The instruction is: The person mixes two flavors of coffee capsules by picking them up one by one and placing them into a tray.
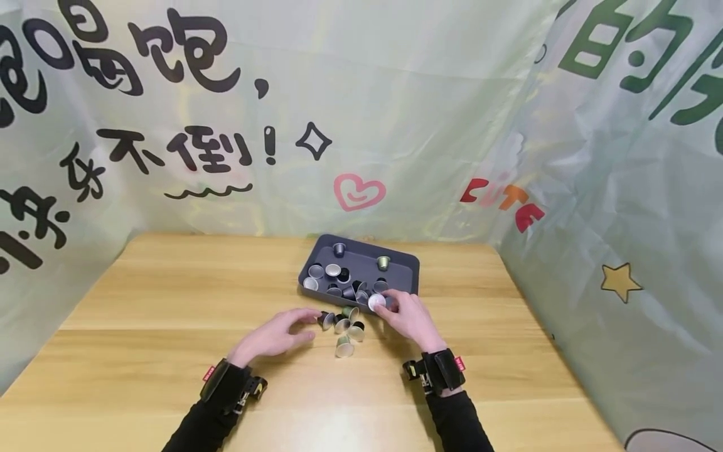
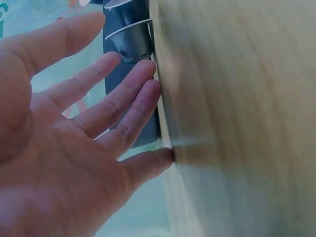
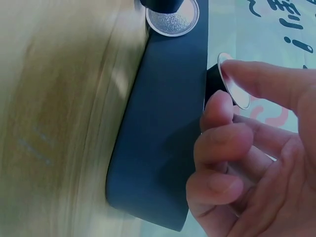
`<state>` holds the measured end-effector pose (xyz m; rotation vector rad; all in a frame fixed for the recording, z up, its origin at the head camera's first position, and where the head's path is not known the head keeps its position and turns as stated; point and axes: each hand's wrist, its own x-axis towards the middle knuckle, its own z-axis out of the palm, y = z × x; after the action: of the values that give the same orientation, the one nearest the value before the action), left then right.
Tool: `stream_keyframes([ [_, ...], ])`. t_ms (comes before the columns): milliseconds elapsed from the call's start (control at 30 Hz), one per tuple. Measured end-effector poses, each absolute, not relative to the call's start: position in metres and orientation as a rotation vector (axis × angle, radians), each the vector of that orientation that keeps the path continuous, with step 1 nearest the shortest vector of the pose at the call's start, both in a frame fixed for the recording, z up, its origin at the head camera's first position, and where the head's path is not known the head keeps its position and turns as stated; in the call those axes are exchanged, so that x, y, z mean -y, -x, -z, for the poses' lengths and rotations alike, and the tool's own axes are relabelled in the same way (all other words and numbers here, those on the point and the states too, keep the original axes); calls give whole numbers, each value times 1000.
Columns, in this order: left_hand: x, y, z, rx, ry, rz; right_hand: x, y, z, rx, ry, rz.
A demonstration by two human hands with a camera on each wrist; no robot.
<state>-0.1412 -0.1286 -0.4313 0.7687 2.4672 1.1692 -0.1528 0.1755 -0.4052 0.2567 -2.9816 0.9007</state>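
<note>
With thumb and fingers my right hand [image 1: 411,319] pinches a coffee capsule [image 1: 376,302] by its pale lid rim, over the front right part of the dark tray [image 1: 361,256]. In the right wrist view this capsule [image 3: 237,92] has a dark body, and the other fingers curl beneath. My left hand [image 1: 275,334] lies left of a small group of capsules in front of the tray, its fingers spread and nothing in its grasp. Its fingertips come right up to a dark capsule [image 2: 132,42]. Beside that one are several more, among them a green capsule [image 1: 344,346].
Inside the tray several capsules lie in a loose cluster, with a gold-green capsule [image 1: 383,262] and a dark capsule [image 1: 339,249] farther back. The wooden table [image 1: 186,282] ends at a printed curtain [image 1: 429,125] behind and on both sides.
</note>
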Motion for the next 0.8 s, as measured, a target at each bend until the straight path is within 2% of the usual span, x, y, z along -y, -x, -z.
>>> stream_keyframes([
  [800, 126, 139, 429, -2491, -861, -1155, -183, 157, 407, 2820, -186, -980],
])
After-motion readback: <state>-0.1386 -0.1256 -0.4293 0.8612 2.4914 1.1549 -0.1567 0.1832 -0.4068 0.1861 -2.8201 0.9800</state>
